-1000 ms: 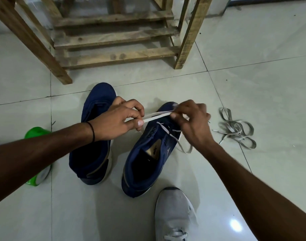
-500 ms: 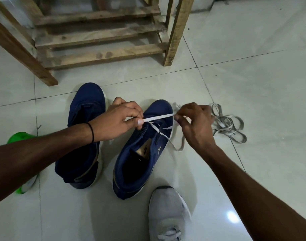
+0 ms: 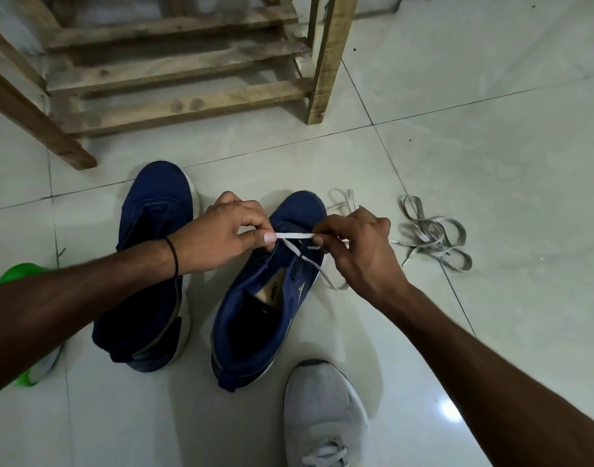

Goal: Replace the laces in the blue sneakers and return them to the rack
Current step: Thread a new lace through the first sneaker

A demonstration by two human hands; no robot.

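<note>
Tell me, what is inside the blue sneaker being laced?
Inside the blue sneaker shows a tan insole with a dark logo amid dark lining. The toe end is hidden under the upper, where the left hand and right hand pinch the white lace.

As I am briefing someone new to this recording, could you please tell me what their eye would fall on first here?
The left hand and right hand pinch a white lace taut between them over the front of one blue sneaker, mid-floor. A second blue sneaker lies just left of it, loose grey laces lie on the tiles to the right, and the wooden rack stands behind.
</note>
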